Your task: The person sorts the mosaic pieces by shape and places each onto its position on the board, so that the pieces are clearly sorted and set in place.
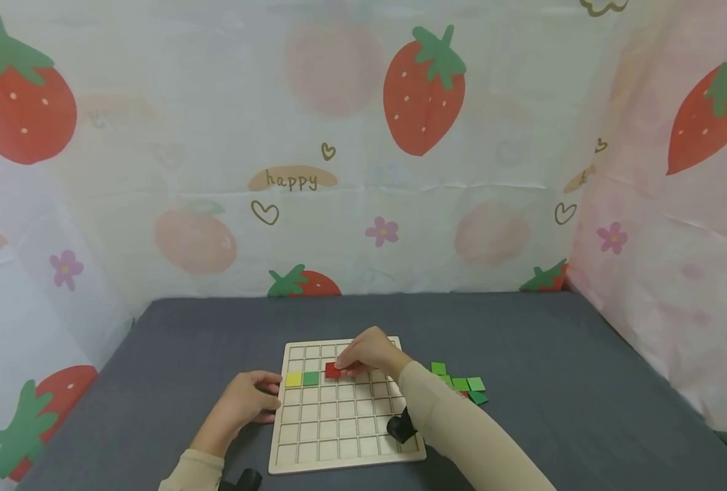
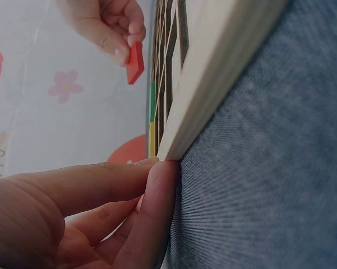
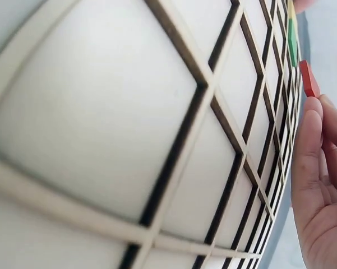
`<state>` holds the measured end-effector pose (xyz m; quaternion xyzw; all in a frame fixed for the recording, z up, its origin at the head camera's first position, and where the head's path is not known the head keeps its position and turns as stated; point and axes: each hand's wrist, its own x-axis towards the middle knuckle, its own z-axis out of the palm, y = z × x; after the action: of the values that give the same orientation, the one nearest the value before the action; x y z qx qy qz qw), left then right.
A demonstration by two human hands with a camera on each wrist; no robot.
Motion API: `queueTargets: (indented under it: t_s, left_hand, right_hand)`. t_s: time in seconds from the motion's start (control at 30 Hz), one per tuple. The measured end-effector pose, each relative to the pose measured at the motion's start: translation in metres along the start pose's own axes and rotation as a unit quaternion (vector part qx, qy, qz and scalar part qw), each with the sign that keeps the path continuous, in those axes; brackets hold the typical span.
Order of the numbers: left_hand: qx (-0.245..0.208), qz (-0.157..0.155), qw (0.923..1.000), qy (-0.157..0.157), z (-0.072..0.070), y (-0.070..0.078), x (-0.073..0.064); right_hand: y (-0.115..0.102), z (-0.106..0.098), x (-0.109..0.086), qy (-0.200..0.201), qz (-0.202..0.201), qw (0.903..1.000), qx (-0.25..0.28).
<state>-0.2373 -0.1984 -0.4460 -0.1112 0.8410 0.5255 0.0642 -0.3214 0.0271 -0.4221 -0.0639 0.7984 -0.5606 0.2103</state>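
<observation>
Ideally, we'd level the red square tile (image 1: 331, 370) before releasing it, our left hand (image 1: 243, 399) pinching the edge of the wooden grid board (image 1: 329, 429) against sliding. Our right hand (image 1: 371, 351) clamps the tile between thumb and fingers; it juts leftward past their tips, above the board, near 1 green square tile (image 1: 311, 378).

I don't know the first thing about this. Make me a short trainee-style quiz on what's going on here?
1. Which hand holds the red tile?
2. True or false: in the head view, the yellow tile lies left of the placed green tile.
3. The left hand touches the board at its: a) centre, b) left edge, c) far right corner.

Key: 1. The right hand. 2. True. 3. b.
</observation>
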Motion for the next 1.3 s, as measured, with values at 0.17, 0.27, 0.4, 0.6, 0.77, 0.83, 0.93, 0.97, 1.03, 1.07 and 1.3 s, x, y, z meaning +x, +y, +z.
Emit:
queueTargets:
  t_s: [0.17,0.27,0.4,0.6,0.77,0.83,0.93,0.97,1.03,1.07,1.3]
  left_hand:
    - [-0.002,0.004,1.0000,0.000,0.000,0.000,0.000]
    - [-0.001,0.002,1.0000,-0.002,0.000,0.001,0.000]
    - [0.001,-0.001,1.0000,-0.001,0.000,0.001,-0.001]
    - [0.002,0.000,1.0000,-0.001,0.000,0.001,-0.001]
    - [0.002,-0.001,1.0000,-0.003,0.000,0.001,-0.001]
    - [0.000,0.001,1.0000,-0.005,0.000,0.001,-0.001]
    - [-0.002,0.003,1.0000,-0.007,-0.001,0.001,0.000]
    - [-0.002,0.004,1.0000,-0.007,-0.001,0.000,-0.001]
    - [-0.003,0.004,1.0000,-0.008,-0.001,0.000,-0.001]
    - [-0.003,0.004,1.0000,-0.007,0.000,0.000,-0.001]
    - [-0.003,0.007,1.0000,-0.003,0.000,0.000,-0.001]
  right_hand:
    - [0.001,0.004,0.002,-0.003,-0.008,1.0000,0.002]
    - [0.002,0.006,0.003,0.000,-0.007,1.0000,0.000]
    - [0.002,0.010,0.004,0.006,0.001,1.0000,-0.005]
    - [0.000,0.014,0.002,0.020,0.004,0.9996,-0.019]
    - [-0.002,0.017,0.001,0.033,0.007,0.9990,-0.028]
    - [-0.002,0.018,0.002,0.039,0.007,0.9986,-0.035]
    - [-0.003,0.019,0.002,0.044,0.007,0.9980,-0.044]
    - [-0.003,0.019,0.002,0.045,0.008,0.9979,-0.046]
    - [-0.002,0.019,0.002,0.047,0.008,0.9974,-0.054]
    - [-0.002,0.019,0.001,0.048,0.006,0.9972,-0.057]
    - [-0.003,0.019,0.000,0.049,-0.001,0.9963,-0.071]
